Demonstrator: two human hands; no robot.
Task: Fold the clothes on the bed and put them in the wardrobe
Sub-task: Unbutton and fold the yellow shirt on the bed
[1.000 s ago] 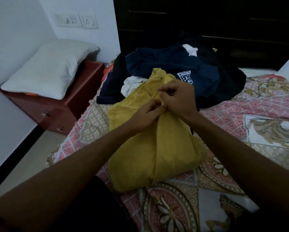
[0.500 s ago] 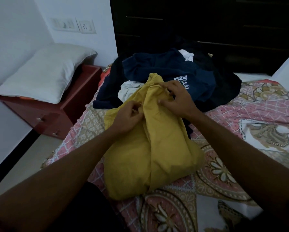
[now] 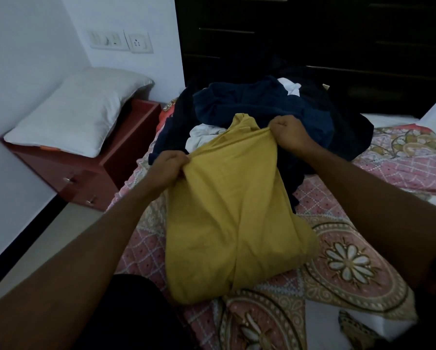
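**Yellow shirt stretched between my two fists**

Head view: my left hand point(image 3: 170, 168) pinches the shirt point(image 3: 232, 218) at its 10 o'clock corner, fingers curled tight around a bunch of cloth. My right hand point(image 3: 291, 133) is clenched on the top edge at 1 o'clock. The hem between them is pulled taut. The rest of the shirt lies on the bed point(image 3: 388, 173) and bunches toward me at 6 o'clock. A loose flap pokes up at 12 o'clock against the pile point(image 3: 262, 104) of dark and white clothes.

The cloth looks soft, light and limp, probably matte cotton with no slip. I judge it will sag wherever I let go, so corners and seams are the places to hold, not the middle.

The bed's left edge runs just beside my left hand, with floor beyond at 8 o'clock. The cabinet point(image 3: 68, 173) with the pillow point(image 3: 78, 112) sits at 10 o'clock. Open bedspread lies from 3 to 5 o'clock, the best room for laying the shirt flat. The wardrobe point(image 3: 312, 34) stands dark at 12 o'clock behind the pile; I cannot tell if it is open.
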